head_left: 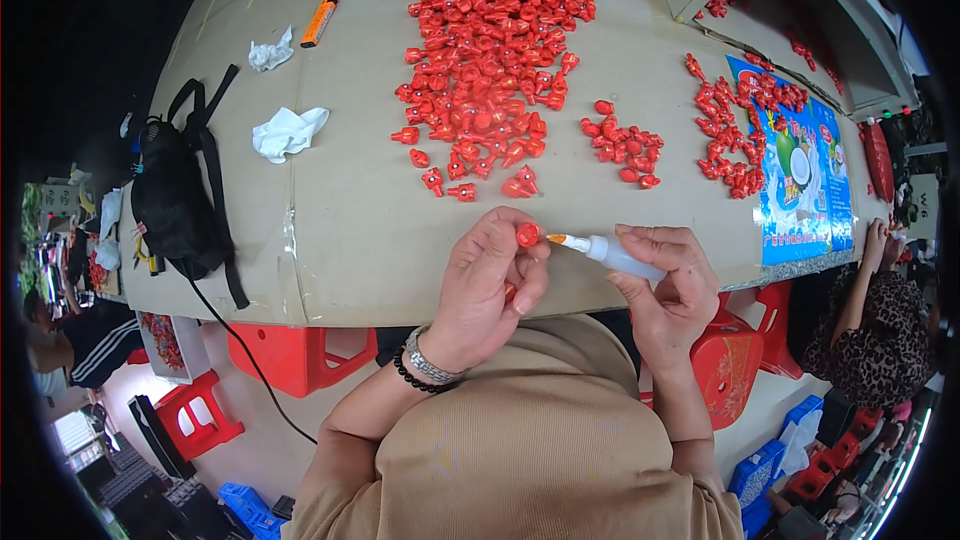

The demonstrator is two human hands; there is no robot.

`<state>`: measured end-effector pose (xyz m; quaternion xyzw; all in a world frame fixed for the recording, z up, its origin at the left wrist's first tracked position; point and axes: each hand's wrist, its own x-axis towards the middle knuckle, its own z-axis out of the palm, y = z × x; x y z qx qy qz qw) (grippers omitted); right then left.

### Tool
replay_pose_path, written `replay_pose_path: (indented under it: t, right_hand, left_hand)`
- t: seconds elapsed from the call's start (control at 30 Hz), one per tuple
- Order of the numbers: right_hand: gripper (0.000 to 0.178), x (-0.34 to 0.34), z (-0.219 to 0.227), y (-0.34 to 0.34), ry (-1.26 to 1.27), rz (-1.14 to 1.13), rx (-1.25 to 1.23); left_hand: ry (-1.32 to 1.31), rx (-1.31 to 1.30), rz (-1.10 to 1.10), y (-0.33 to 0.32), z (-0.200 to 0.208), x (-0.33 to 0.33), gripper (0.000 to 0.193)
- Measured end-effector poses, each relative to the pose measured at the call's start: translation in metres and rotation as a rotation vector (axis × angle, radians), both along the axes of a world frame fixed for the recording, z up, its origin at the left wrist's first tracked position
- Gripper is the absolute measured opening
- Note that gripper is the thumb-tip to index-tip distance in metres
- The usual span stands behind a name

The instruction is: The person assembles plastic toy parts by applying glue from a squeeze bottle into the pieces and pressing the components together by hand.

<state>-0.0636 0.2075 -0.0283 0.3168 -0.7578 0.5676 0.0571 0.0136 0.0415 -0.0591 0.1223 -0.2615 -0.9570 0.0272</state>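
Note:
Between the thumb and fingers of my left hand (pixel 490 275) is a small red plastic piece (pixel 528 234), its round end turned to the right. A bit of another red piece (pixel 510 292) shows lower down among the same fingers. My right hand (pixel 668 285) is closed round a white squeeze bottle (pixel 622 256) with an orange-brown tip. That tip points left, right beside the red piece; whether they touch I cannot tell. Just beyond my hands, a large heap of similar red pieces (pixel 490 50) spreads over the table, with a smaller group (pixel 625 147) to its right.
Crumpled white tissues (pixel 288 133), an orange utility knife (pixel 319 22) and a black bag with straps (pixel 178 195) lie at left. More red pieces (pixel 722 130) sit near a blue printed sheet (pixel 802 180) at right. Red stools (pixel 290 355) stand below the table edge. Another person (pixel 870 335) sits at right.

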Motion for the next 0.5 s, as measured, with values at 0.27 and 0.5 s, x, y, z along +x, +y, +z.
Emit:
replay_pose_path:
  t: [0.27, 0.5]
  right_hand:
    - [0.029, 0.0000, 0.0015, -0.0014, 0.058, 0.008, 0.037]
    - [0.026, 0.0005, 0.0013, -0.0004, 0.002, 0.004, 0.049]
  left_hand:
    - [-0.004, -0.093, 0.025, 0.0016, -0.0018, 0.0006, 0.029]
    - [-0.003, -0.096, 0.027, 0.0008, -0.0008, 0.0000, 0.030]
